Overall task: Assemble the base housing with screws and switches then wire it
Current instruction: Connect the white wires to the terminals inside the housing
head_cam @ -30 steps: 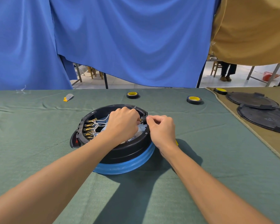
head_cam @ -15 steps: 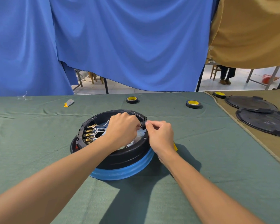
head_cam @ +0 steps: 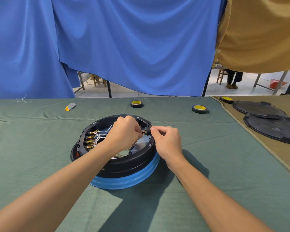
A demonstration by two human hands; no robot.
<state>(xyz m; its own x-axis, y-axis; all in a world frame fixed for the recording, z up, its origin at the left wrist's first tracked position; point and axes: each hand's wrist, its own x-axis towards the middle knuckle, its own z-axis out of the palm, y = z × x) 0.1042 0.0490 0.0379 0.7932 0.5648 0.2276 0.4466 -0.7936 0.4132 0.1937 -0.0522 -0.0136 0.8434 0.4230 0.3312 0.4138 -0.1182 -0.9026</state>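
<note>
Head view, one lot. Worktop (head_cam: 40, 148) under green cloth, carrying at centre a round black base housing (head_cam: 124, 164) seated on a blue ring (head_cam: 124, 182), open side up. Inside its left wall, a row of brass terminals (head_cam: 90, 139) with white wires (head_cam: 99, 136) looping off them. At the right rim, a small black switch (head_cam: 147, 130). Left hand (head_cam: 124, 133) reaches into the housing, fingers curled, pinching the brass inner end of the switch. Right hand (head_cam: 167, 143) outside the rim, fingers curled, thumb and forefinger pinching the switch's outer side. Further back on the cloth, two tape rolls (head_cam: 136, 104) (head_cam: 199, 109), well apart. To the right, two black lids (head_cam: 258, 109) (head_cam: 273, 128) overlapping on tan cloth. Blue curtain (head_cam: 124, 47) behind
</note>
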